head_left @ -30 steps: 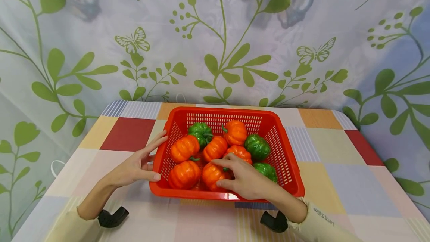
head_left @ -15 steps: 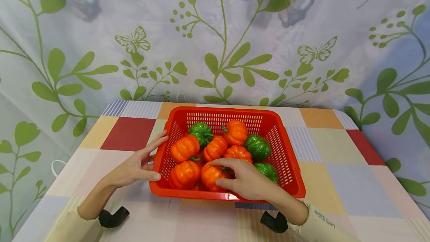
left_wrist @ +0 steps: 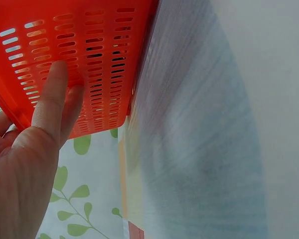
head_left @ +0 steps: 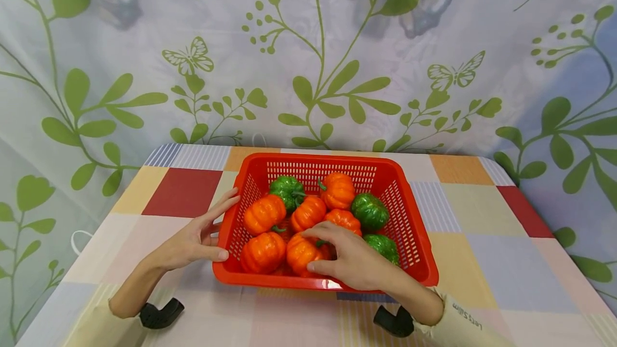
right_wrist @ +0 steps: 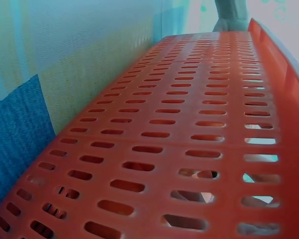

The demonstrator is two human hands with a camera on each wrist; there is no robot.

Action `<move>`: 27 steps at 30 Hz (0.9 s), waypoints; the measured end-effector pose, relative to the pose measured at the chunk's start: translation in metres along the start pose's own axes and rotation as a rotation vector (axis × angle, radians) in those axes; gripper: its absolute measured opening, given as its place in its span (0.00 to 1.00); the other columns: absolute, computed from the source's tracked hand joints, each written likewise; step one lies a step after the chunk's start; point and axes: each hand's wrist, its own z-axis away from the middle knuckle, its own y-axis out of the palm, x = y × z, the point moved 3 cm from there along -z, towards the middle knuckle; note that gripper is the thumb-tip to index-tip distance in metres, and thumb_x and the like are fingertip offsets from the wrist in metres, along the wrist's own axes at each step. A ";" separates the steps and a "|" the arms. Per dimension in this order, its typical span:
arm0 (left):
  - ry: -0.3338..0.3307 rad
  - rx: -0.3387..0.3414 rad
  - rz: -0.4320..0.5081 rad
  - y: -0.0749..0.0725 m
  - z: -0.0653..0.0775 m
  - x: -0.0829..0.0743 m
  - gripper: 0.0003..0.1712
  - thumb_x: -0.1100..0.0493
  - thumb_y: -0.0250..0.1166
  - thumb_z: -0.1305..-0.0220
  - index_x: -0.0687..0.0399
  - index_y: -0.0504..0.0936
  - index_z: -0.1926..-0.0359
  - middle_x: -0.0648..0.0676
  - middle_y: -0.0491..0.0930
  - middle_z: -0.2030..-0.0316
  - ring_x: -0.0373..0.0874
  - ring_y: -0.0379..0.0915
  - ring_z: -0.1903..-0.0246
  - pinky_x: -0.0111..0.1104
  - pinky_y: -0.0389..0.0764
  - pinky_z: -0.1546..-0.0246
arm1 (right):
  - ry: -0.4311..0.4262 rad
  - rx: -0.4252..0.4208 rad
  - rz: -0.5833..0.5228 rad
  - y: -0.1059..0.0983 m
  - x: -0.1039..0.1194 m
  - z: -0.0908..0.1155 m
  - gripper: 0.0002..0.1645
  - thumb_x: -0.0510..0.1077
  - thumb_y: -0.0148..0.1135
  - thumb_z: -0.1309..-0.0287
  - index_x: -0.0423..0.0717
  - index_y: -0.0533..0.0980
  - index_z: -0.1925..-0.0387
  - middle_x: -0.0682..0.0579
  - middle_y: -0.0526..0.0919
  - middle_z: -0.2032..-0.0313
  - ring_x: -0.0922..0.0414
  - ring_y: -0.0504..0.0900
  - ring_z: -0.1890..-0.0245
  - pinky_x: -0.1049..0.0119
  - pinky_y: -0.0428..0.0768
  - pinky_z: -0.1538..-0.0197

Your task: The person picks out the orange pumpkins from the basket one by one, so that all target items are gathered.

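A red slotted plastic basket (head_left: 409, 224) on the table holds several small orange pumpkins and three green ones, such as the dark green pumpkin (head_left: 369, 211). My right hand (head_left: 354, 256) reaches over the front rim and grips an orange pumpkin (head_left: 302, 255), thumb on its near side and fingers over its top. Its palm side is hidden. At the left end, my left hand (head_left: 195, 240) rests against the basket with thumb and forefinger at the rim. In the left wrist view, straight fingers (left_wrist: 52, 99) touch the outer wall. The right wrist view shows the basket's slotted side (right_wrist: 179, 114).
A checked patchwork cloth covers the table (head_left: 520, 277). Behind its far edge hangs a pale curtain (head_left: 270, 100) printed with green leaves and butterflies. Another orange pumpkin (head_left: 263, 253) lies just left of the gripped one. Dark mounts stick out below both wrists.
The gripped pumpkin and the right fingertips have shifted very slightly left. The left hand keeps its place on the basket, and the other pumpkins lie as before.
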 end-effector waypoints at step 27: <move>0.015 0.007 0.022 0.001 0.000 0.000 0.55 0.67 0.67 0.43 0.56 0.45 0.22 0.48 0.32 0.22 0.71 0.43 0.31 0.45 0.80 0.48 | 0.081 -0.060 -0.173 -0.003 -0.002 0.003 0.34 0.53 0.74 0.47 0.53 0.74 0.39 0.57 0.73 0.46 0.56 0.73 0.45 0.50 0.73 0.41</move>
